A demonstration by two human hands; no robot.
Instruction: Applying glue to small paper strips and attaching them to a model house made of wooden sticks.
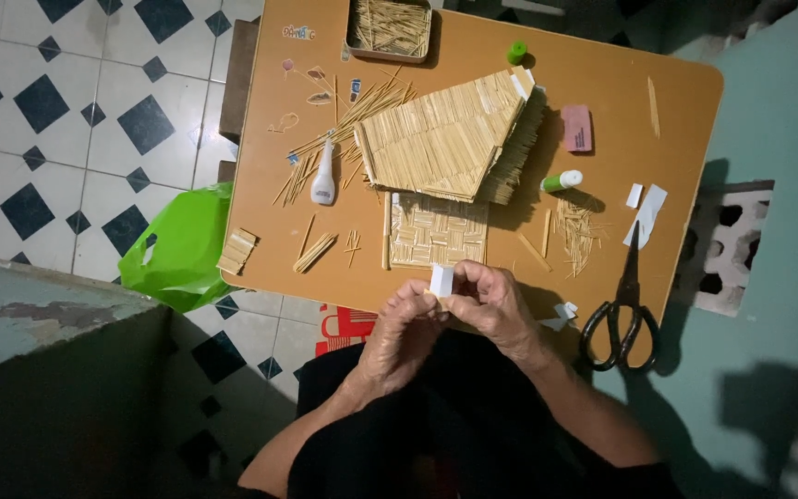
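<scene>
Black scissors (622,312), white glue bottle (324,176), green plastic bag (182,245), pink eraser (576,127)

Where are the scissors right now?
In the head view, the black scissors lie on the table's right side near its front edge, just right of the right hand, below white paper scraps.

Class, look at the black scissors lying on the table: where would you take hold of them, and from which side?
Probably take the scissors by the two loop handles, which lie at the table edge nearest the person. Come from that near side, by the right hand; the closed blades point away.
</scene>
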